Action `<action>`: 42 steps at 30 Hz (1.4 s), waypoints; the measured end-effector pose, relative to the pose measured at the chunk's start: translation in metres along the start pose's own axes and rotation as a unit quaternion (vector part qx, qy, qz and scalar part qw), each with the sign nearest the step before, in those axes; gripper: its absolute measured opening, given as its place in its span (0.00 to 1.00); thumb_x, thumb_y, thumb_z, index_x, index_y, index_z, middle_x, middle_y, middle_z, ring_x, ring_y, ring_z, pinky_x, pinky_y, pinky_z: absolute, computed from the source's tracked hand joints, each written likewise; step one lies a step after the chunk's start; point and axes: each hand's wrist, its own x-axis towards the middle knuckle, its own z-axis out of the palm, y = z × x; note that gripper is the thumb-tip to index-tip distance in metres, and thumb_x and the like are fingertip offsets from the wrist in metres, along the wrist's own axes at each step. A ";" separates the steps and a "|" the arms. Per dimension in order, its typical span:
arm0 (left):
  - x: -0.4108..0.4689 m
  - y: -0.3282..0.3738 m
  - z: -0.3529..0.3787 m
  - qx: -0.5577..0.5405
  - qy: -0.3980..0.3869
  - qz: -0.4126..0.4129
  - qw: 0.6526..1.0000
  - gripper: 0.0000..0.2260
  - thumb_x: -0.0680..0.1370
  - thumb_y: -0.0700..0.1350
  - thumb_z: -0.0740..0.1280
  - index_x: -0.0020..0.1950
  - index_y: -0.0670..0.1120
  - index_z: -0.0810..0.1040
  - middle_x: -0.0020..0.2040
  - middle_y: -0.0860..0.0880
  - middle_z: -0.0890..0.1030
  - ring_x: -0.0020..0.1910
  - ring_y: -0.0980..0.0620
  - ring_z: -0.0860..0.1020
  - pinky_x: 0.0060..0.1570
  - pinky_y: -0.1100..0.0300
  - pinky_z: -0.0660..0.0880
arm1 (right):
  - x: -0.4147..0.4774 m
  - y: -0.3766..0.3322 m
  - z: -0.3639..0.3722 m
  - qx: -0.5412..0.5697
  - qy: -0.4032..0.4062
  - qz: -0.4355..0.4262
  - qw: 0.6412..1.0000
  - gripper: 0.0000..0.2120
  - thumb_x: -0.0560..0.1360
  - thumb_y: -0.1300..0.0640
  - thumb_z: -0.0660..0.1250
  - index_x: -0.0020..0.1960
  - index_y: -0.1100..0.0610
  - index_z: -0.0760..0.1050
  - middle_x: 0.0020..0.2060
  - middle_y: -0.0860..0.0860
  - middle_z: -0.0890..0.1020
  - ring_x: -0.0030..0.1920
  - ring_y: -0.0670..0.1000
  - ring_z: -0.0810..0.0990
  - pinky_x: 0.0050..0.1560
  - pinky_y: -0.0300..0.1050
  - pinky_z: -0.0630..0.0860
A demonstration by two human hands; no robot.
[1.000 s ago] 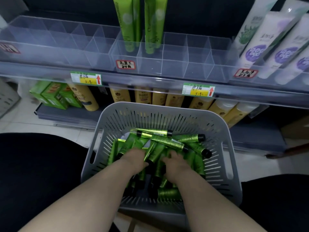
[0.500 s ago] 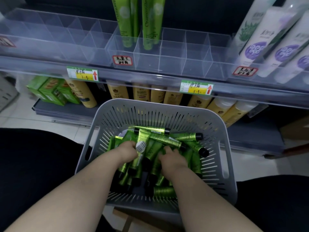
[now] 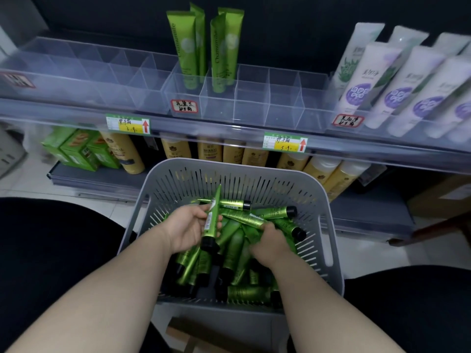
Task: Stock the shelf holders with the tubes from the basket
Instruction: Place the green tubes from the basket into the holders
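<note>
A grey slotted basket [image 3: 328, 225] in front of me holds several green tubes with black caps [image 3: 275, 212]. My left hand [image 3: 186, 225] grips one green tube [image 3: 212, 220], lifted out of the pile with its cap down and its crimped end up. My right hand [image 3: 270, 243] is down in the pile, its fingers curled round another green tube [image 3: 244, 217]. Above the basket, clear shelf holders [image 3: 267, 103] stand in a row; a few tall green tubes [image 3: 188, 52] stand in two of them.
White and purple tubes [image 3: 397, 90] fill the holders at the right. The holders at the left [image 3: 84, 80] hold nothing. Yellow bottles [image 3: 209, 151] and green boxes [image 3: 76, 149] line the lower shelf. Price labels [image 3: 127, 123] hang on the shelf rail.
My left hand has raised one tube out of the pile and turned it upright. My right hand has shifted slightly right within the basket.
</note>
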 end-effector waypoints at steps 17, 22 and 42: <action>-0.013 -0.001 0.009 0.062 0.059 0.052 0.995 0.18 0.77 0.53 0.64 0.62 0.43 0.73 0.45 0.47 0.80 0.38 0.51 0.78 0.37 0.57 0.75 | -0.036 0.011 -0.037 0.432 -0.163 0.131 0.877 0.06 0.74 0.63 0.59 0.50 0.59 0.70 0.37 0.53 0.78 0.28 0.48 0.70 0.28 0.39 0.72; -0.015 -0.002 0.010 0.067 0.072 0.066 0.993 0.17 0.76 0.51 0.66 0.59 0.41 0.73 0.44 0.47 0.79 0.38 0.51 0.78 0.36 0.56 0.74 | -0.036 0.009 -0.036 0.426 -0.137 0.110 0.887 0.14 0.77 0.44 0.63 0.55 0.53 0.73 0.37 0.53 0.81 0.27 0.48 0.72 0.26 0.38 0.73; -0.054 0.038 0.061 0.085 0.015 0.267 0.960 0.13 0.75 0.50 0.65 0.55 0.45 0.79 0.52 0.47 0.83 0.52 0.47 0.79 0.56 0.49 0.72 | -0.059 -0.057 -0.080 0.157 0.086 -0.216 0.960 0.17 0.75 0.62 0.66 0.59 0.52 0.62 0.47 0.49 0.78 0.44 0.47 0.76 0.40 0.40 0.73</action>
